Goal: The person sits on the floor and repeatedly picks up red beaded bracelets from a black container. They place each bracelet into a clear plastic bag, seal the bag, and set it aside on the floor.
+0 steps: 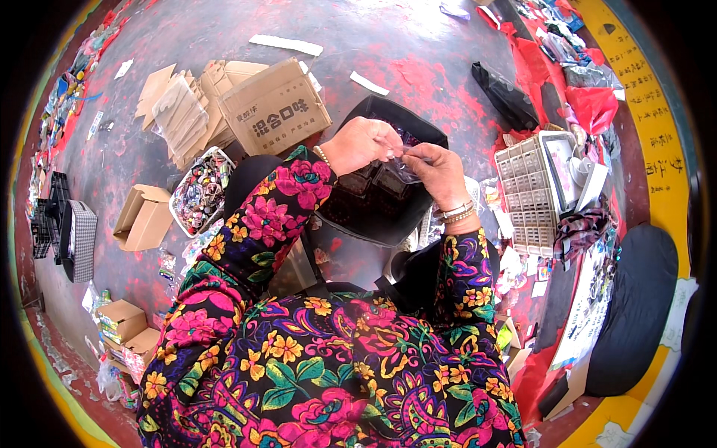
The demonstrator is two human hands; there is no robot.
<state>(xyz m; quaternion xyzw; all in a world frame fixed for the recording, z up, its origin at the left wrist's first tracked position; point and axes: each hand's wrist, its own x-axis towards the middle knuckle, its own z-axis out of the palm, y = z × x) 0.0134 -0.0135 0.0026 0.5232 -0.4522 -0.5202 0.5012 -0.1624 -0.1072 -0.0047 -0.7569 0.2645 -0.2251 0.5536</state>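
Note:
My left hand [364, 144] and my right hand [441, 174] meet over a black open-topped bin [358, 224]. Between their pinched fingers is a small clear plastic bag [403, 171], its film hanging down under the right fingers. Whether anything is inside the bag I cannot make out. Below, dark packets [388, 183] in clear wrapping lie inside the bin. Both wrists wear bracelets, and floral sleeves cover my forearms.
Left of the bin stand a cardboard box [275, 108], flattened cardboard [183, 123], a white basket [203, 190] of small colourful items and a small open carton [143, 218]. To the right are a pale plastic crate [526, 194] and a black bag [506, 97].

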